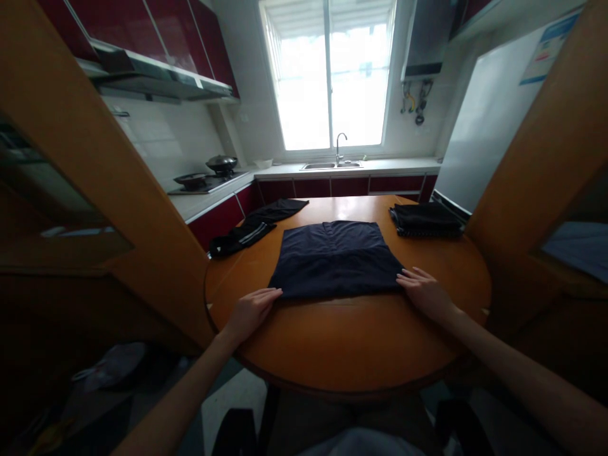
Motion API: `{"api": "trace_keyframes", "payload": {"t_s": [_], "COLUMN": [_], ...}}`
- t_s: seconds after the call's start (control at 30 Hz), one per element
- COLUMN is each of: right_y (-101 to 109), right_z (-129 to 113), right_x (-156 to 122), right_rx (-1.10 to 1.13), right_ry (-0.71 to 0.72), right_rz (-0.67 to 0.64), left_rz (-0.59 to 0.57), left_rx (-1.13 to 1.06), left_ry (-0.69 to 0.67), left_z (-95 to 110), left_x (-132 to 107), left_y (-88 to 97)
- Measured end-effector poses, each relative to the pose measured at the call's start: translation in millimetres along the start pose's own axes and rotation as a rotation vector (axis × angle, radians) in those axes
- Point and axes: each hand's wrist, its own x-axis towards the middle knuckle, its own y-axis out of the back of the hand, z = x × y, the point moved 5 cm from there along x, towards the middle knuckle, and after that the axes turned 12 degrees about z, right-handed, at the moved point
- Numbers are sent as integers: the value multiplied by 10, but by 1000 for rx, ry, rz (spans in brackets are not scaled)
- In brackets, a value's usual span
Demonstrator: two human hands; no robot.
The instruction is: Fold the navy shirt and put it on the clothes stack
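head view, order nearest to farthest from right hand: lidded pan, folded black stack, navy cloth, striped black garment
1. Navy cloth: touching the right hand
2. Folded black stack: right side of the table
3. Striped black garment: table's left
4. Lidded pan: left, on the stove

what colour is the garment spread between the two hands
Dark navy blue; the garment shows best in the head view.

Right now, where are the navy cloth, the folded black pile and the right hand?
Navy cloth (336, 263): head view, middle of its upper face.
Folded black pile (425, 219): head view, middle of its top.
Right hand (425, 294): head view, back of the hand.
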Motion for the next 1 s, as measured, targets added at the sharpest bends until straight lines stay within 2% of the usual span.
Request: {"api": "trace_keyframes", "payload": {"t_s": [0.1, 0.2, 0.27, 0.33, 0.4, 0.47, 0.53, 0.57, 0.63, 0.73, 0.83, 0.93, 1.0], "right_y": [171, 346, 417, 412, 308, 100, -159, -282, -481, -634, -701, -731, -717], "right_z": [-269, -458, -442, -296, -79, 98, 184, 205, 216, 241, 313, 371, 389], "right_x": [-322, -577, -547, -322, 44, 460, 831, 974, 1157, 1228, 1157, 1073, 1054], "right_rx": [54, 144, 212, 283, 346, 379, 451, 473, 514, 578, 682, 768, 783], "right_ry": [25, 2, -56, -155, -277, -348, -373, -382, -379, -349, -350, -359, -359], "right_rz": [1, -45, -69, -47, 2, -27, -152, -233, -393, -526, -580, -604, -590], "left_rz": [-9, -90, -124, -100, -58, -83, -188, -294, -413, -562, -667, -683, -636], "left_rx": [-18, -66, -112, -150, -179, -209, -207, -195, -206, -277, -387, -438, -449], "left_ry": [-7, -24, 3, 102, 244, 331, 372, 386, 395, 396, 370, 324, 304], "left_z": [28, 101, 124, 75, -44, -170, -286, -336, -414, -478, -482, -460, -449], "left_x": [-253, -495, -493, -302, 36, 442, 824, 969, 1182, 1259, 1170, 1092, 1094], "left_y": [167, 367, 477, 510, 424, 215, -56, -204, -419, -600, -634, -590, -547]}}
